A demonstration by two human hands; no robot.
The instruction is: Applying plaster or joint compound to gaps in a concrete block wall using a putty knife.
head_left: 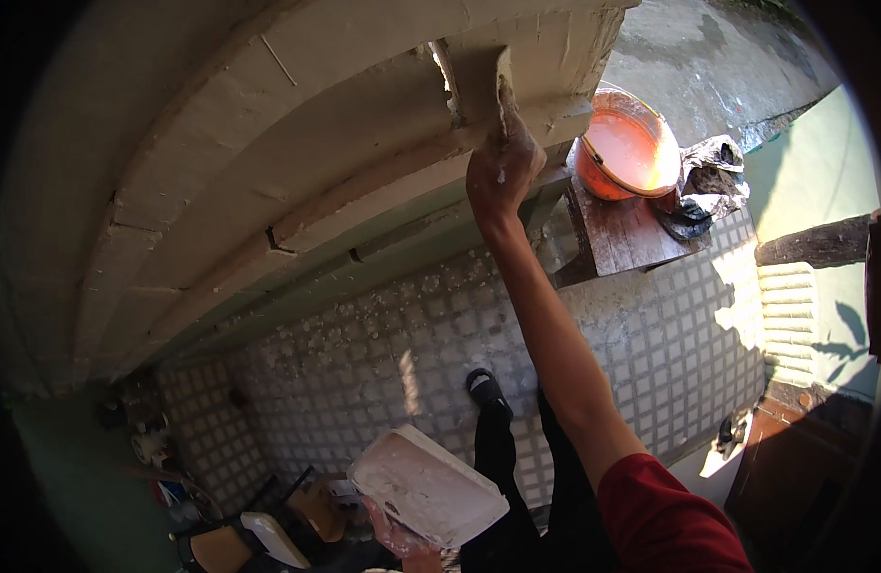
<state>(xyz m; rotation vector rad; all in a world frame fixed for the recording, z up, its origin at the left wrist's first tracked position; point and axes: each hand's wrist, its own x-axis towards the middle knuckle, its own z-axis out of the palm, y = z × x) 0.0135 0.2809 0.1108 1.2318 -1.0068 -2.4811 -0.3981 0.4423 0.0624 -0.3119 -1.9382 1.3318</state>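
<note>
My right hand (505, 167) is raised at the molded plaster ledge (354, 124), closed around a narrow plaster-smeared tool (503, 81), probably a spatula, whose tip is at the surface beside a vertical gap (445, 86) with ragged pale edges. Whether the tip touches cannot be told. Low in the view, my left hand (393, 530) grips a white rectangular tub (431, 468) with pale, wet paste inside; its fingers are partly hidden under the tub.
An orange bucket (624, 148) of pinkish liquid stands on a stained board (617, 239) beside a crumpled smeared bag (708, 191). Below are a tiled floor (335, 363) and my feet. Boxes (316, 506) and other items lie at lower left; a dark wooden beam (813, 239) is at right.
</note>
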